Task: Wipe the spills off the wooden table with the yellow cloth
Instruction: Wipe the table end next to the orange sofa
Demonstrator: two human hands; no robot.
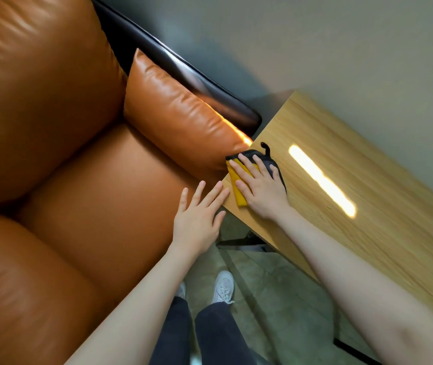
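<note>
Cloth point(239, 184) on table point(368, 180) corner, beside sofa point(78, 154) at left.

Mostly hidden under the flat right hand point(261, 189): the yellow cloth point(237, 189), only its near strip and dark trim showing; no spill discernible on the wooden table point(368, 219), a bright glare streak washing out part of the top; table cut off at the right edge, its dark legs largely concealed beneath; orange leather sofa point(65, 154) cropped at left and top; one white sneaker point(224, 287) clear, the other half hidden behind the left forearm; both arms cropped at the bottom edge.
</note>
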